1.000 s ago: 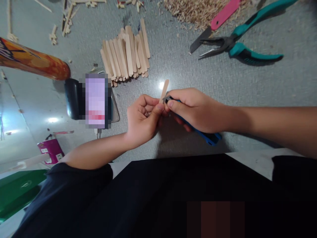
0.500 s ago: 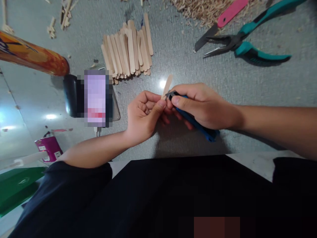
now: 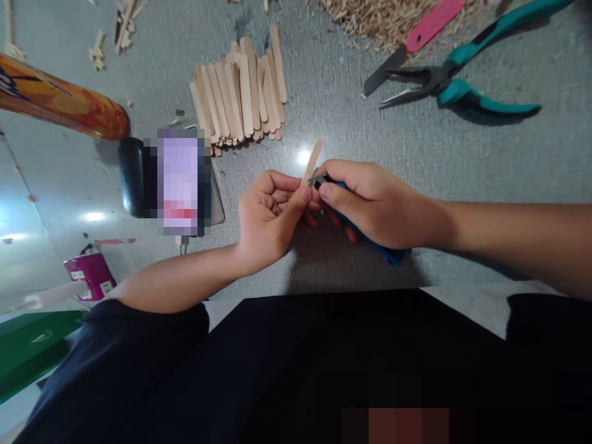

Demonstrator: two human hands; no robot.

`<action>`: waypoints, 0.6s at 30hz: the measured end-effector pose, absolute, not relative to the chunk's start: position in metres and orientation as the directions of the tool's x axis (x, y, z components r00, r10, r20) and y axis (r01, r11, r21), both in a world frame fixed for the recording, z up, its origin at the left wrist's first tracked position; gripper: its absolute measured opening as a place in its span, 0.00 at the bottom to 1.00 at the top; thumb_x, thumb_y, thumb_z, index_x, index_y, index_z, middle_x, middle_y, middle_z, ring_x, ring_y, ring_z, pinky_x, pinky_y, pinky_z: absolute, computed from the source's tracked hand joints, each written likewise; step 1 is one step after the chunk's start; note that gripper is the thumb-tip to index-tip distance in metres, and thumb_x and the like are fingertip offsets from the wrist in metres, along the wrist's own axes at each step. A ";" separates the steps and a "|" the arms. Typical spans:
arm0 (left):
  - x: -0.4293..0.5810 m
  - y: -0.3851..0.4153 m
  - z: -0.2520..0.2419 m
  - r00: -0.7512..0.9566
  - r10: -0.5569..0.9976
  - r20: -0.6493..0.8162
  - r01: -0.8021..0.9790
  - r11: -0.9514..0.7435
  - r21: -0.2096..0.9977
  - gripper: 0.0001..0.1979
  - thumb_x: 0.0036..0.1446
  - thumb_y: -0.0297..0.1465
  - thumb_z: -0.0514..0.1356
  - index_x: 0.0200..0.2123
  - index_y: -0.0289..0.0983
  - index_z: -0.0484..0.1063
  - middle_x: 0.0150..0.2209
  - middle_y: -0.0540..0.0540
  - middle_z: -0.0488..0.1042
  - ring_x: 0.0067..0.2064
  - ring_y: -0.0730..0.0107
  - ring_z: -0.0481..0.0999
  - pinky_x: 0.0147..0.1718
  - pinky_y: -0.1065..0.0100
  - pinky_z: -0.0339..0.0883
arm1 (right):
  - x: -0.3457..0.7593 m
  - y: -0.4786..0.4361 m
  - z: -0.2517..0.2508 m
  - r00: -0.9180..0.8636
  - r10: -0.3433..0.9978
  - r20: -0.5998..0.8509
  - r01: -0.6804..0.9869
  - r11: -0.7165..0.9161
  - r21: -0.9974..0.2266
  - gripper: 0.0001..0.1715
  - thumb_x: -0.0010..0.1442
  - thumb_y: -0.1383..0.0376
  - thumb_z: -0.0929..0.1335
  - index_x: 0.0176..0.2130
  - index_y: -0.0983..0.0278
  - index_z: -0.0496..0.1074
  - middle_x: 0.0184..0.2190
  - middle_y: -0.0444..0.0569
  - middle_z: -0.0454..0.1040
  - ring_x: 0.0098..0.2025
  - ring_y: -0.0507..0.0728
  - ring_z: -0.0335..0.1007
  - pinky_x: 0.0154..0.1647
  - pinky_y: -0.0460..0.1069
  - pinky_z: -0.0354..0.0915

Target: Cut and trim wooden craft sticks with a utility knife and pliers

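Note:
Between thumb and fingers, my left hand (image 3: 272,216) pinches the lower part of a wooden popsicle stick (image 3: 314,154), whose rounded end points up and away. My right hand (image 3: 374,203) is wrapped round a blue utility knife (image 3: 391,254), thumb pressed near its dark head. The short blade tip meets or nearly meets the stick just above my left thumb; exact contact is too small to tell. Beyond my hands lies a pile of popsicle sticks (image 3: 238,92), loosely fanned side by side.
Teal-handled pliers (image 3: 439,80) and a pink-handled blade (image 3: 430,28) lie at the upper right, beside a heap of wood shavings (image 3: 370,21). At left are an orange can (image 3: 69,102), a black case (image 3: 132,179), a phone (image 3: 215,197) and a purple power socket (image 3: 92,274).
My right hand and the utility knife have shifted very slightly down, toward my left thumb. The left hand keeps its pinch on the popsicle stick almost unmoved.

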State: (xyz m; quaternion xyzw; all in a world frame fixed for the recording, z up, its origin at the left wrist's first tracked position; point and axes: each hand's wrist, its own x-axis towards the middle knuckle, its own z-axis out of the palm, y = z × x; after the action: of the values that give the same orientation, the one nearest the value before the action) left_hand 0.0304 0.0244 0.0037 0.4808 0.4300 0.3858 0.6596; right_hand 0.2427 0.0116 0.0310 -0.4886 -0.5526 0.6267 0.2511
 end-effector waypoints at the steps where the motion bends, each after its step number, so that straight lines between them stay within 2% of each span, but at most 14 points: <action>1: 0.030 0.024 0.003 0.333 0.922 -0.195 -0.090 0.237 0.967 0.23 0.69 0.50 0.79 0.40 0.40 0.76 0.30 0.50 0.88 0.23 0.73 0.83 0.20 0.73 0.76 | 0.242 0.011 0.031 -0.390 0.859 -0.333 0.244 -0.252 -0.936 0.15 0.84 0.64 0.66 0.39 0.57 0.67 0.26 0.40 0.73 0.20 0.52 0.66 0.24 0.51 0.58; 5: 0.030 0.020 0.000 0.335 0.923 -0.188 -0.090 0.230 0.969 0.21 0.71 0.48 0.78 0.40 0.40 0.76 0.31 0.50 0.88 0.21 0.77 0.79 0.17 0.75 0.69 | 0.240 0.010 0.033 -0.353 0.888 -0.295 0.324 -0.179 -0.929 0.16 0.81 0.68 0.67 0.37 0.56 0.65 0.26 0.40 0.71 0.25 0.53 0.66 0.28 0.51 0.59; 8: 0.030 0.020 0.000 0.332 0.922 -0.201 -0.084 0.241 0.967 0.21 0.70 0.48 0.78 0.40 0.40 0.76 0.30 0.50 0.87 0.20 0.77 0.77 0.16 0.74 0.67 | 0.241 0.010 0.032 -0.359 0.891 -0.278 0.329 -0.158 -0.931 0.16 0.81 0.69 0.67 0.37 0.56 0.65 0.24 0.40 0.69 0.25 0.53 0.65 0.28 0.51 0.58; 14: 0.028 0.026 0.005 0.382 0.890 -0.249 -0.091 0.305 0.948 0.24 0.68 0.51 0.79 0.39 0.41 0.74 0.30 0.49 0.86 0.20 0.74 0.79 0.16 0.72 0.68 | 0.245 0.012 0.029 -0.432 0.850 -0.302 0.170 -0.253 -0.953 0.15 0.84 0.61 0.67 0.40 0.58 0.70 0.26 0.38 0.72 0.20 0.49 0.66 0.22 0.49 0.60; 18: 0.026 0.029 0.006 0.418 0.867 -0.270 -0.076 0.329 0.941 0.24 0.69 0.52 0.78 0.40 0.41 0.74 0.31 0.50 0.88 0.23 0.71 0.83 0.19 0.71 0.74 | 0.245 0.012 0.029 -0.438 0.837 -0.327 0.101 -0.316 -0.943 0.17 0.85 0.57 0.69 0.40 0.59 0.71 0.28 0.38 0.72 0.20 0.48 0.67 0.20 0.47 0.59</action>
State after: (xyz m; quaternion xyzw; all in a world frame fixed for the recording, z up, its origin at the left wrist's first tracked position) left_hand 0.0261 0.0291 0.0063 0.4705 0.4206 0.3377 0.6984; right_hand 0.2450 0.0121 0.0293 -0.4540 -0.5169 0.6722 0.2736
